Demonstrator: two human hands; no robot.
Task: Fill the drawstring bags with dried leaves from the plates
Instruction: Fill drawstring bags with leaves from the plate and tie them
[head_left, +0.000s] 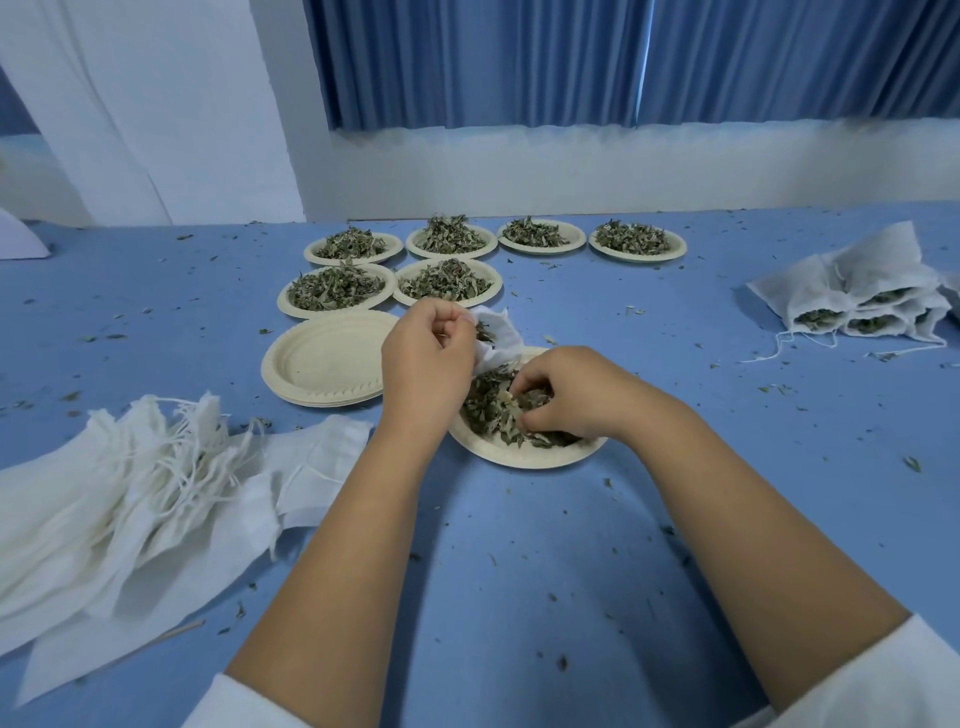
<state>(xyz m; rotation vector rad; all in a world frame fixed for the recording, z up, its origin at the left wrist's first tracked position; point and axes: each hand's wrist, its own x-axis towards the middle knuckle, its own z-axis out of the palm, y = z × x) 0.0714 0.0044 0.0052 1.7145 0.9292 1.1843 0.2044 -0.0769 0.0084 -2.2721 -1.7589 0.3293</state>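
My left hand (426, 358) pinches the rim of a white drawstring bag (498, 332) and holds it open above the near plate (519, 457). Some leaves show inside the bag. My right hand (566, 395) is curled down into the dried leaves (488, 410) on that plate, gripping a bunch of them. Several more plates heaped with leaves (447, 280) stand in two rows farther back.
A stack of plates without leaves (322, 358) sits left of my hands. Unfilled bags with strings (130, 483) are piled at the near left. Filled bags (862, 296) lie at the far right. Leaf crumbs dot the blue tabletop (571, 571).
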